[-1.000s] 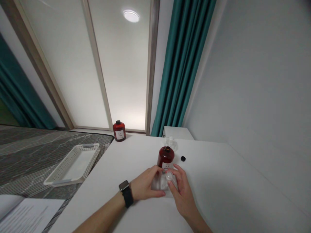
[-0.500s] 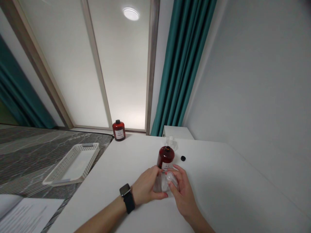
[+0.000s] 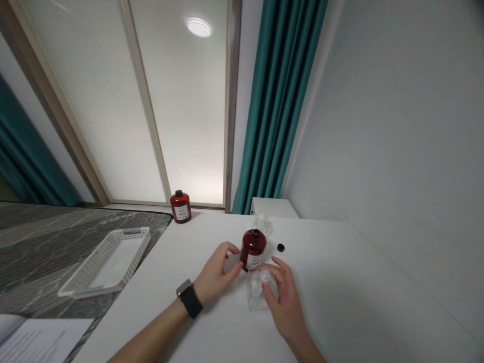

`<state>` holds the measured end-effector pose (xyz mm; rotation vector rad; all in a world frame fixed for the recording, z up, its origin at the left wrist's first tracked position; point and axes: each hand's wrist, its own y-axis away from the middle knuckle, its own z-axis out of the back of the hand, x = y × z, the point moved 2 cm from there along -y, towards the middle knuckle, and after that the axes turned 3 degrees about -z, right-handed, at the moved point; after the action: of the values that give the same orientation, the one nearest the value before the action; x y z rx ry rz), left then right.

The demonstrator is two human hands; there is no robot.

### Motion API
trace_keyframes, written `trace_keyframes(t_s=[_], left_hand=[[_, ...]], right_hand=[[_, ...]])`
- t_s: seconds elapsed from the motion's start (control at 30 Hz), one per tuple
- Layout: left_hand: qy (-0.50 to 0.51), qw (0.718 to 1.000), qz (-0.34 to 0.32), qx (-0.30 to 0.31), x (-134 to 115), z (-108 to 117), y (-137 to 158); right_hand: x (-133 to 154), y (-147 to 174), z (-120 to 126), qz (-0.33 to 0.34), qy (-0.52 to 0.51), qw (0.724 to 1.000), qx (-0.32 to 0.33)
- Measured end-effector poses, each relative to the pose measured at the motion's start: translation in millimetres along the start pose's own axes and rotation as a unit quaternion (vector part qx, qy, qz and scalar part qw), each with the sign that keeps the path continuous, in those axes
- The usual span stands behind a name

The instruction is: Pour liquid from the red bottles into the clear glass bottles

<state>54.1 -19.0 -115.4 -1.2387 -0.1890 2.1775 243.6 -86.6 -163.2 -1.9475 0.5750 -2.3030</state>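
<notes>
change: the left hand [image 3: 216, 272] has come off the clear, see-through, square-based container with a round pale top [image 3: 256, 297] and moved up to the dark red, round-shouldered bottle with a white label [image 3: 253, 245]. left thumb and fingers stand apart, right at the bottle's left side; from where i stand, can't tell if they touch it. the right hand [image 3: 285, 297] hasn't followed: it's closed round the container's pale top, thumb on the near side, fingers on the far side.

container sits on the white, flat worktop [image 3: 215, 237] just in front of the bottle, its left side now in plain sight. bottle is upright, uncapped; small, round black cap [image 3: 280, 247] lies near it, to the right, same spot as before. reads like a split of jobs, i'd judge: right hand steadying the container, left freed for the bottle. bottle not gripped yet, by the look of it.
</notes>
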Motion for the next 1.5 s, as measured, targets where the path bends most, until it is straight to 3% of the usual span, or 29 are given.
trace_keyframes(t_s=[0.1,0.3,0.53,0.83,1.03,1.27,1.5], left_hand=[[-0.005,1.0,0.007,-0.023,2.1,4.3,-18.7],[0.028,0.999,0.006,0.035,7.7,-6.8,-50.3],[0.106,0.994,0.01,0.02,9.6,-26.4,-53.5],[0.103,0.992,0.054,-0.047,21.8,12.1,-33.7],[0.116,0.988,0.078,-0.067,36.5,29.2,-14.8],[0.111,0.988,0.081,-0.064,38.6,26.8,-10.5],[0.096,0.991,0.073,-0.065,37.8,26.7,-8.1]], right_hand=[[0.7,-0.4,0.4,0.011,0.027,1.0,0.001],[-0.8,0.8,-0.3,0.032,0.049,0.998,-0.01],[0.1,-0.1,-1.3,0.047,0.05,0.997,-0.022],[3.9,-5.3,1.4,0.044,0.047,0.997,-0.05],[6.4,-42.4,10.1,0.018,0.074,0.996,-0.047],[-3.6,-106.6,6.3,0.082,0.095,0.992,-0.032],[-32.4,-126.1,-6.1,0.088,0.115,0.989,-0.041]])
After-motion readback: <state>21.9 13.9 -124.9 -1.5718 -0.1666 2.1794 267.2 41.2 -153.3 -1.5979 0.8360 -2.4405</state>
